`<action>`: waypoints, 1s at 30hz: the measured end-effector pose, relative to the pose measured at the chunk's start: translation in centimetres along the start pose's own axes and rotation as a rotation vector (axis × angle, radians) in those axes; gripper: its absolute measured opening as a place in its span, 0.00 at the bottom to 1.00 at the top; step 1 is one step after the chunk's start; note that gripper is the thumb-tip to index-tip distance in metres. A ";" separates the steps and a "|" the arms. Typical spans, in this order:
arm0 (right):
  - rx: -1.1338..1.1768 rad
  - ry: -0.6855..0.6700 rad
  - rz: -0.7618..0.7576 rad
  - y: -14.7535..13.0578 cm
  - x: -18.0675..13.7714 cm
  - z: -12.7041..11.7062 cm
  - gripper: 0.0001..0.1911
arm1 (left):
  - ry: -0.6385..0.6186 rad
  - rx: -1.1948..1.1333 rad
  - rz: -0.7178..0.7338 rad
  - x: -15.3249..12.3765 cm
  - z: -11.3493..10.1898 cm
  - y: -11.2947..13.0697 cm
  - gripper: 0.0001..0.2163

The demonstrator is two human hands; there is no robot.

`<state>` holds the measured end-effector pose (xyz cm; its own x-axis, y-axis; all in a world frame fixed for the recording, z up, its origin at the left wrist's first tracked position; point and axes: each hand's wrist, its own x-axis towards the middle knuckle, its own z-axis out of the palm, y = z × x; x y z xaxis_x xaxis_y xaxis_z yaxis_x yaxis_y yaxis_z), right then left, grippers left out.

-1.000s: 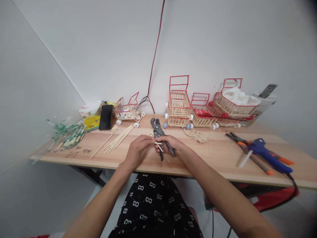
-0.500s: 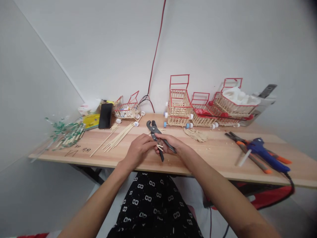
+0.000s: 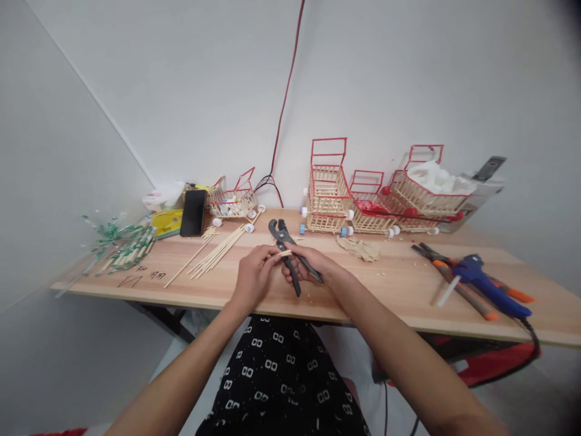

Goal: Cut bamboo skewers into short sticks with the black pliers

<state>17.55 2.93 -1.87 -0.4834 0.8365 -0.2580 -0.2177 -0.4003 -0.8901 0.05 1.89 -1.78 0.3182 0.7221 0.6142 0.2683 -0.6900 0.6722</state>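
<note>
Right hand (image 3: pixel 313 264) curls partly closed around the grey cutters (image 3: pixel 281 235), whose handles stand apart and whose hooked head points toward the wall. Left hand (image 3: pixel 254 272) has thumb and fingers pinched together on short pale sticks (image 3: pixel 285 253), their free ends in front of the cutters and close to the right thumb; their number is too small to tell. Both hands work over the near part of the wooden bench (image 3: pixel 390 303). Leftward, long sticks (image 3: pixel 220 251) lie in a loose fan, a dark phone (image 3: pixel 193 213) behind them. Rightward lie a crumpled tan piece (image 3: pixel 359 248) and, farther off, a blue glue gun (image 3: pixel 492 290). Red-rimmed stick carts (image 3: pixel 327 189) line the wall.
</note>
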 end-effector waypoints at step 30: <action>-0.444 0.418 -0.539 -0.4 -0.1 1.0 0.16 | -0.159 -0.783 -0.668 -0.7 0.2 -0.1 0.17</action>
<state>16.86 2.65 -1.09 -0.0325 0.9776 0.2079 0.0687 0.2097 -0.9753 -0.02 1.48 -2.38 0.4532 0.8914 -0.0052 -0.2128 0.1139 0.9704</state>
